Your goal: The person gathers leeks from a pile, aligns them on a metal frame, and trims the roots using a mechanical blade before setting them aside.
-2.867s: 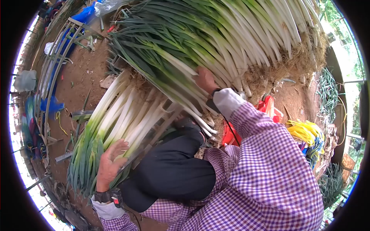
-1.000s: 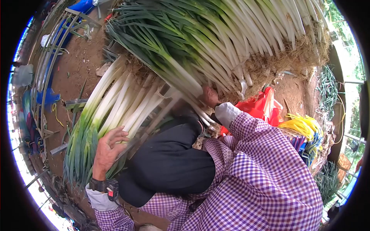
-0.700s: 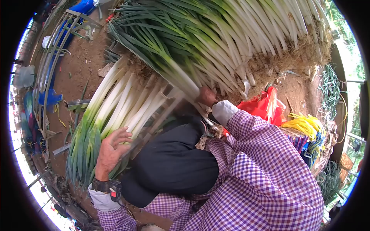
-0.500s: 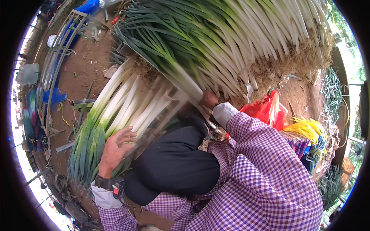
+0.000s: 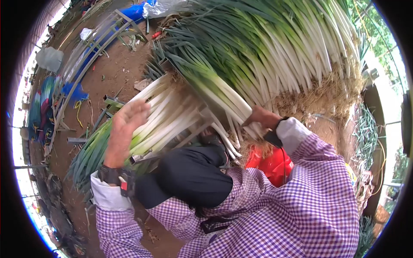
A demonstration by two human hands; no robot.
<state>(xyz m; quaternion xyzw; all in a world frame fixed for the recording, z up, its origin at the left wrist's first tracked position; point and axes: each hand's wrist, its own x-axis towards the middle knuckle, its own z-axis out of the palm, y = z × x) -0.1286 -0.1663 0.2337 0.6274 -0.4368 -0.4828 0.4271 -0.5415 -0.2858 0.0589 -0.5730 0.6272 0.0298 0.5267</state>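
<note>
My right hand point(image 5: 263, 118) is wrapped round the white lower stems of a few leeks point(image 5: 223, 92). Their green tops slant up and left against the big pile, and roots hang just below the fist. My left hand point(image 5: 128, 131) is raised at the edge of a smaller stack of leeks point(image 5: 172, 114), fingers stretched out and slightly blurred, gripping nothing. That stack lies with its green leaves to the lower left and its roots toward the upper right. Several loose white leek ends point(image 5: 228, 144) show between my knees and the right hand.
A big pile of leeks point(image 5: 279, 47) fills the upper right, roots facing me. A red plastic bag point(image 5: 271, 163) lies by my right forearm. Metal frame bars point(image 5: 140, 158) run by the smaller stack. Blue plastic sheeting point(image 5: 77, 92) and bent poles point(image 5: 69, 94) stand at the left.
My right hand, still holding leeks, has moved right and away from my knee. My left hand has lifted up from the smaller stack's leaves. The view has shifted slightly.
</note>
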